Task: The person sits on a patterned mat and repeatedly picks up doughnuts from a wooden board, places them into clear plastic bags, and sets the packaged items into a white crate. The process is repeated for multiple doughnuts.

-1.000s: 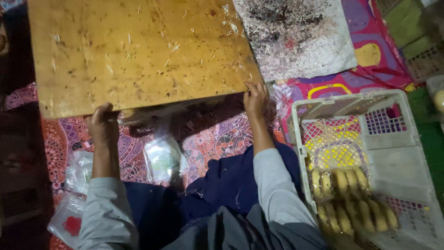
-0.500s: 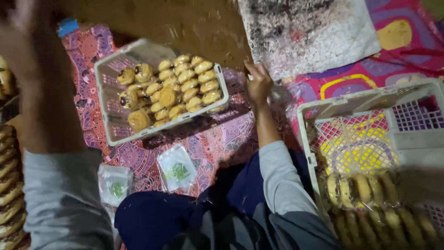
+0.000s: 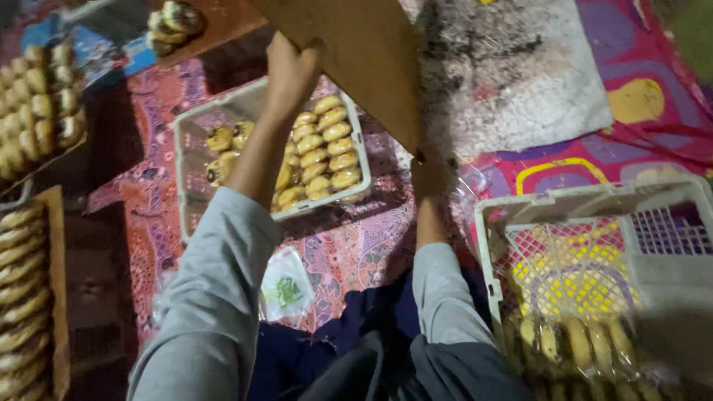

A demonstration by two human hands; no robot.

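Lifting: wooden board [image 3: 364, 52] is held tilted, its near corner pointing down toward the mat, its upper part running out of frame at the top.
Left hand: left hand [image 3: 291, 70] is closed around the board's left edge, fingers wrapped over the top face, thumb side hidden; arm raised high over the tray.
Right hand: right hand [image 3: 431, 174] sits at the board's lowest corner; in shadow, so I cannot tell how far it is closed, only that it touches the corner.
Board position: above and just right of the white tray of pastries [image 3: 316, 152], which lies uncovered on the patterned mat [image 3: 349, 245].
Clearance: the board's lower corner hangs near the tray's right rim; judged best to keep that corner raised and swing away from the pastries, not across them.
Grip note: the weight looks unevenly shared; a firmer hold under the low corner would likely steady the tilt.
Debris risk: crumbs on the board could slide off toward the tray if the tilt steepens that way.
Surroundings: plastic sheet with dark specks [image 3: 520, 82] lies to the right; white basket [image 3: 594, 208] with bagged pastries sits near the right knee; rows of rolls on a wooden tray [image 3: 22, 282] at far left; small packet [image 3: 286, 286] on the mat.
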